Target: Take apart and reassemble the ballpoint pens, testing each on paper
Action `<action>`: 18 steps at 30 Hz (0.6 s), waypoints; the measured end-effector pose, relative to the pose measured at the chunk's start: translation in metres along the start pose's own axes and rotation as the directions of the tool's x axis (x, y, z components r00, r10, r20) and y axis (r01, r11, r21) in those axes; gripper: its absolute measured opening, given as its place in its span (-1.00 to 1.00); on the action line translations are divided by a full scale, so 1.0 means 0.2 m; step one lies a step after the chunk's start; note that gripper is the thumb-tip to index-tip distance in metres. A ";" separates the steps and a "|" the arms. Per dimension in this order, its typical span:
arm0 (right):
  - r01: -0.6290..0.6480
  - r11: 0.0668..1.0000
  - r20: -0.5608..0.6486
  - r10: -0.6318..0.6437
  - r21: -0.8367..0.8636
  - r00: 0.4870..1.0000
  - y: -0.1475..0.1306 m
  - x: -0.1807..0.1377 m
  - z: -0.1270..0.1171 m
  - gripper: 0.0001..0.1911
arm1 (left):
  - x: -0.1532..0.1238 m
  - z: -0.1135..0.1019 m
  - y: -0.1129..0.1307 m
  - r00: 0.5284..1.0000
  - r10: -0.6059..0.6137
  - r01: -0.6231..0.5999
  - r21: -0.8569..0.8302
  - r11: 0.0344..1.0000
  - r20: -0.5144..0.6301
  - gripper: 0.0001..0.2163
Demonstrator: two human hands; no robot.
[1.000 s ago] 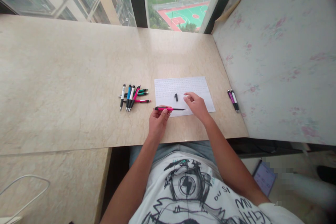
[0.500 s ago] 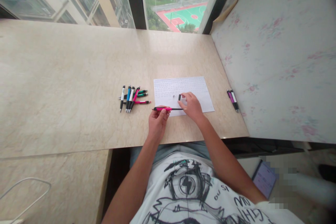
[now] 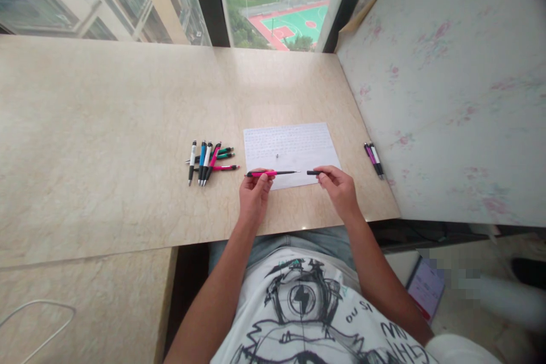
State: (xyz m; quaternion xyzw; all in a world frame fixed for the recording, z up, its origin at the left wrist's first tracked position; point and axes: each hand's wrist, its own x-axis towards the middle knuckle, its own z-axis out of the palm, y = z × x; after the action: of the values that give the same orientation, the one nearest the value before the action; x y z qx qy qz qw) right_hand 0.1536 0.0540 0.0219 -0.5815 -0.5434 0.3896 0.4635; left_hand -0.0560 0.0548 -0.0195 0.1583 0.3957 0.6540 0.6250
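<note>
Between the fingers of my left hand [image 3: 255, 193] is a pink ballpoint pen [image 3: 269, 173], lying level, with its dark refill bared and the thin tip pointing right. My right hand [image 3: 338, 187] pinches a short black pen grip sleeve [image 3: 313, 173] by its right end. The sleeve is in line with the refill tip, a small gap apart. Both are just above a sheet of paper [image 3: 294, 133] with rows of writing. On the paper, beyond the pen, lies a tiny silvery piece [image 3: 277, 156], probably a pen tip cone.
Left of the paper lies a pile of several pens, among them a blue pen [image 3: 202, 159] and a green pen [image 3: 226, 155]. A purple pen [image 3: 371, 154] and a white pen [image 3: 376, 158] lie by the wall [image 3: 447, 125]. A white cable [image 3: 55, 302] curves at the lower left.
My right hand has moved right and turned the black sleeve from upright to level, facing the refill tip. My left hand still holds the pen. The view has shifted slightly.
</note>
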 end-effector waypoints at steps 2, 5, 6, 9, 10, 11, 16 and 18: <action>0.047 0.998 0.029 -0.046 -0.035 0.999 -0.02 0.00 0.00 -0.82 | 0.00 0.00 0.00 1.000 0.003 -0.003 0.005 1.000 0.002 -0.82; 0.108 0.992 0.068 -0.103 -0.069 0.992 -0.04 0.01 0.01 -0.81 | -0.01 0.01 0.00 1.000 0.010 -0.010 0.010 1.000 0.016 -0.82; 0.121 0.990 0.081 -0.114 -0.077 0.990 -0.05 0.02 0.02 -0.81 | -0.01 0.01 0.00 1.000 0.011 -0.011 0.015 1.000 0.021 -0.82; 0.137 0.986 0.112 -0.127 -0.091 0.986 -0.06 0.02 0.05 -0.82 | -0.01 0.01 0.00 0.999 0.011 -0.012 0.028 1.000 0.038 -0.82; 0.139 0.986 0.122 -0.128 -0.091 0.984 -0.06 0.02 0.06 -0.82 | -0.01 0.01 0.00 0.999 0.008 -0.009 0.030 1.000 0.045 -0.82; 0.138 0.987 0.132 -0.126 -0.088 0.983 -0.06 0.03 0.07 -0.82 | -0.01 0.01 0.00 0.999 0.003 -0.004 0.031 1.000 0.054 -0.82; 0.025 0.999 0.155 -0.029 0.028 0.987 -0.04 0.03 0.14 -0.79 | -0.03 0.02 0.00 0.991 -0.052 0.046 0.053 0.998 0.122 -0.84; -0.024 0.996 0.173 0.010 0.080 0.985 -0.03 0.03 0.17 -0.79 | -0.03 0.02 0.00 0.988 -0.066 0.058 0.058 0.997 0.139 -0.84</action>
State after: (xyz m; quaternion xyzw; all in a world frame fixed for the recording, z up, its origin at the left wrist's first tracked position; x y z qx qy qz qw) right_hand 0.1205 0.0627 0.0198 -0.5308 -0.5599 0.4643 0.4349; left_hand -0.0527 0.0498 -0.0148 0.2084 0.3730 0.6106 0.6668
